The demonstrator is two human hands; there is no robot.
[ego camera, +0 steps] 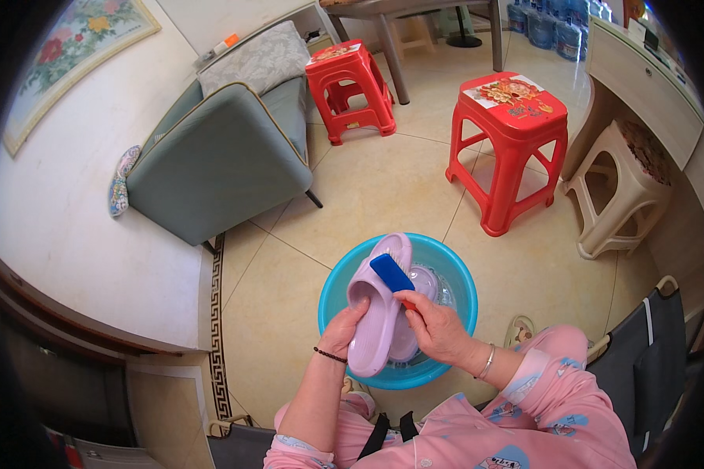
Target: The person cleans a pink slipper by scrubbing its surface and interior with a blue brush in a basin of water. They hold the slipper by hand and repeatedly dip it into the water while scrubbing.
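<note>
A lilac slide slipper (371, 340) is held over a turquoise plastic basin (327, 305). My left hand (346, 326) grips it along its left side, the thumb reaching inside the opening. In my right hand (437, 328) is the red handle of a scrub brush (392, 272) with a blue back. Its pale bristles meet the strap and toe of the slipper. A second lilac slipper (425, 282) lies in the basin beneath, partly hidden by the first one and by my right hand. Water with some bubbles shows at the basin's right side.
Two red plastic stools (504, 140) (350, 88) stand on the tiled floor ahead. A grey-green armchair (223, 158) is at the left, a beige stool (619, 182) under a desk (642, 88) at the right. Wrapped water bottles (542, 29) stand far back.
</note>
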